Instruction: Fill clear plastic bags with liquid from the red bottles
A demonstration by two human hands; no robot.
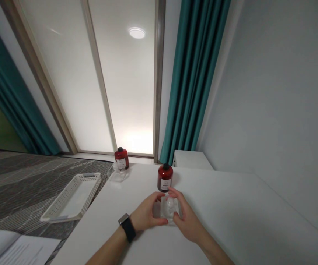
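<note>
An open book, cut off by the lower-left corner, lies beside a white perforated plastic basket on the grey patterned floor. On the white table, the left hand, with a black-strapped watch, and the right hand cup a clear plastic tray. Their slightly spread fingers curve around its sides, partly hiding it; any grip is hard to make out. A red bottle stands just beyond, and another stands farther back on a second clear tray.
</note>
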